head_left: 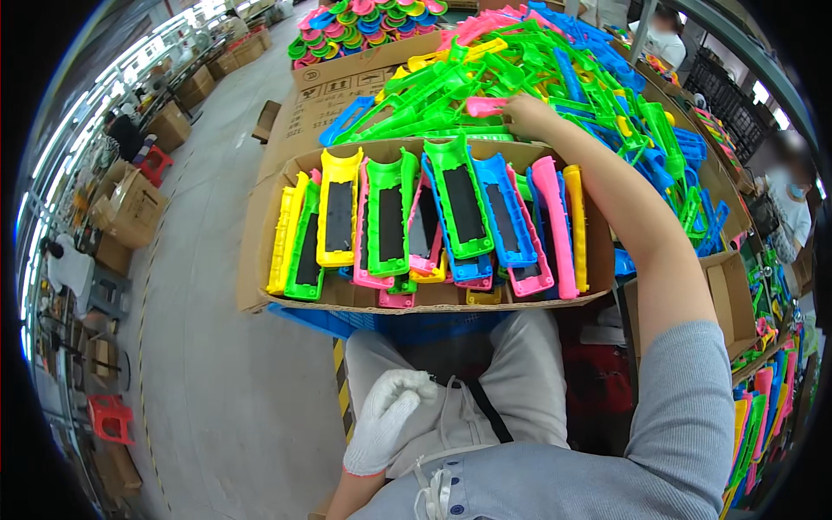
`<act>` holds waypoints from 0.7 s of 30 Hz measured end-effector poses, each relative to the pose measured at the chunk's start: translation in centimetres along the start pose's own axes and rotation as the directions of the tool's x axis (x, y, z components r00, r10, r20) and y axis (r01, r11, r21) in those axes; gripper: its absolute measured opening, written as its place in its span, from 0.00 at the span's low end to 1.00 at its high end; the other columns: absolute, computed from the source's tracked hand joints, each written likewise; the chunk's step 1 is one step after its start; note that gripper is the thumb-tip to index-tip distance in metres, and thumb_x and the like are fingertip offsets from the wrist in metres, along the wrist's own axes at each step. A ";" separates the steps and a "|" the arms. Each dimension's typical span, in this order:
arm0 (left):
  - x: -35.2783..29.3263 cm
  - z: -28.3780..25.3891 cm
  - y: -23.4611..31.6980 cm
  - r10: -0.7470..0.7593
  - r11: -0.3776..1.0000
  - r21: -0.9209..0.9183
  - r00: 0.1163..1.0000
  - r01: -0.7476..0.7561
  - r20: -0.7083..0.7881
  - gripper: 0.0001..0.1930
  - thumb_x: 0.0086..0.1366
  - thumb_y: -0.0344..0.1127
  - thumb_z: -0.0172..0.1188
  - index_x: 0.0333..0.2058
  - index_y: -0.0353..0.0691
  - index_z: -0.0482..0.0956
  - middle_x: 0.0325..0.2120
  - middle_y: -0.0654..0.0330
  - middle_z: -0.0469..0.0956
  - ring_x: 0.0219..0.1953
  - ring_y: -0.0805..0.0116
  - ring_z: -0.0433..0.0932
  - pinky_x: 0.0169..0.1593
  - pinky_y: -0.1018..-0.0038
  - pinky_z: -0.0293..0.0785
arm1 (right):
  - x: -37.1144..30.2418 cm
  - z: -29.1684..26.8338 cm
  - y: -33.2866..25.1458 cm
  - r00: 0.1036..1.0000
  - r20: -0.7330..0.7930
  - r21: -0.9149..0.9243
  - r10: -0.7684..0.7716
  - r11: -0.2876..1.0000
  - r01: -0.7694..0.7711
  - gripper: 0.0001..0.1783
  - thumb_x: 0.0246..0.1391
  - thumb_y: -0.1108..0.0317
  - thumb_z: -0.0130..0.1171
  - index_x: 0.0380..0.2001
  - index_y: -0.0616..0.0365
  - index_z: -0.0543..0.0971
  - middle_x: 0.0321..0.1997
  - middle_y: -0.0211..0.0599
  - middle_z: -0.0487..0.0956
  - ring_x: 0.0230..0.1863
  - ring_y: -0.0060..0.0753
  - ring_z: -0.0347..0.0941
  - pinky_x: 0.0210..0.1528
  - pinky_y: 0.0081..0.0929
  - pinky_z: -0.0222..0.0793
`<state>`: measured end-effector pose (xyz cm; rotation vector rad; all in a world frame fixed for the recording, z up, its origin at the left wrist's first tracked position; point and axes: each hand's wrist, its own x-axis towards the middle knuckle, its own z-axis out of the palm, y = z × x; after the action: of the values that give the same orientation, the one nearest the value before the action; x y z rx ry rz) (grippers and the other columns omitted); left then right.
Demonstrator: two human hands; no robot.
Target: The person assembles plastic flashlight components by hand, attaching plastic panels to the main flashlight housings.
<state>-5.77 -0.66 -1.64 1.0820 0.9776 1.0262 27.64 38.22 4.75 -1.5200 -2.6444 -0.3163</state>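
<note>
My bare right hand reaches far forward into a heap of plastic parts, mostly green. Its fingers are closed on the end of a pink plastic part. My left hand, in a white knit glove, rests above my lap with its fingers curled together. Something small and dark shows at its fingertips, too small to name. Between the hands stands an open cardboard box. Upright in it are long trough-shaped plastic housings, such as a green one, in yellow, green, pink and blue, several with black strips inside.
Behind the box is a larger carton, with colourful round pieces piled beyond it. A blue crate sits under the near box. At right are another carton and co-workers; at left, red stools and workbenches line the aisle.
</note>
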 end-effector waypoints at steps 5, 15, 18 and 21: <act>0.7 1.0 0.3 -0.030 0.998 -0.050 0.999 0.030 0.013 0.10 0.60 0.30 0.48 0.39 0.32 0.70 0.32 0.54 0.75 0.37 0.65 0.74 0.47 0.70 0.68 | -4.2 -6.5 -0.4 0.755 -0.581 0.167 0.304 0.952 -0.255 0.13 0.44 0.58 0.60 0.22 0.58 0.77 0.26 0.43 0.75 0.32 0.43 0.73 0.34 0.38 0.68; 4.0 5.0 0.9 -0.068 0.998 0.000 0.961 0.070 0.267 0.12 0.60 0.32 0.51 0.41 0.32 0.70 0.36 0.52 0.73 0.40 0.62 0.73 0.47 0.68 0.69 | -23.2 -10.3 -27.0 0.925 -0.373 0.905 0.070 0.245 0.347 0.12 0.53 0.59 0.53 0.29 0.58 0.69 0.32 0.41 0.68 0.37 0.42 0.66 0.40 0.35 0.62; 4.3 6.2 -0.3 -0.119 0.989 0.124 0.940 0.083 0.320 0.12 0.58 0.30 0.53 0.40 0.33 0.71 0.34 0.53 0.74 0.39 0.63 0.74 0.45 0.69 0.70 | -26.3 -7.7 -27.7 0.944 -0.305 0.837 0.124 0.508 0.204 0.15 0.54 0.57 0.52 0.29 0.60 0.69 0.34 0.44 0.67 0.39 0.45 0.64 0.43 0.39 0.61; 4.4 6.9 0.0 -0.188 0.976 -0.017 0.874 0.218 0.448 0.11 0.50 0.25 0.57 0.34 0.34 0.71 0.26 0.58 0.74 0.27 0.72 0.73 0.33 0.77 0.69 | -29.7 -10.1 -23.0 0.995 -0.098 0.866 0.014 0.494 0.078 0.18 0.56 0.55 0.49 0.35 0.59 0.76 0.37 0.48 0.73 0.42 0.48 0.69 0.45 0.40 0.65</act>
<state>1.86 2.10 -0.87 1.0706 0.6599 0.5943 22.48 -0.34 6.43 -1.0197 -2.1119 0.8442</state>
